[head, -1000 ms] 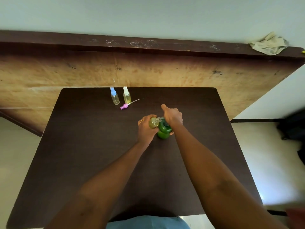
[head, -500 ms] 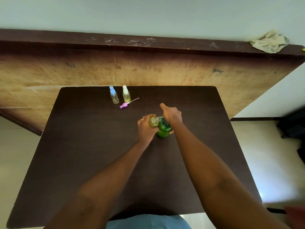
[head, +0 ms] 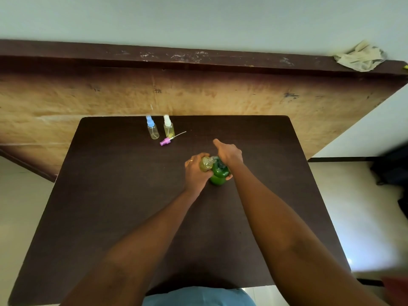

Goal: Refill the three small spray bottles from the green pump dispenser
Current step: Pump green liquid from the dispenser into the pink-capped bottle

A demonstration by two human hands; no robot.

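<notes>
While both hands meet near the middle of the dark worktop (head: pixel 110 195), two capped spray bottles stand upright at its far edge, left of centre. The blue-capped bottle (head: pixel 152 130) comes first. The white-capped bottle (head: pixel 169 128) is just beside it on the right, with a yellowish fill showing. A pink spray head (head: pixel 166 141) lies on its side in front of the white-capped one, its dip tube pointing right and away (contact with the bottle base cannot be told).

Further right, the left hand (head: pixel 195 171) has a closed grip round the third bottle (head: pixel 205 164). This bottle is uncapped, holds yellow-green liquid, and its neck is tipped toward the pump spout. A ring shows on one finger.

The green pump dispenser (head: pixel 219 174) stands upright, touching that bottle on its right. The right hand (head: pixel 228 154) sits over the pump head with its grip closed round the dispenser top, one digit stuck out away from the body and a fingertip showing at the dispenser's right flank.

At far right, a crumpled cloth (head: pixel 359 57) lies on the dark ledge (head: pixel 198 57) above the wooden panel.
</notes>
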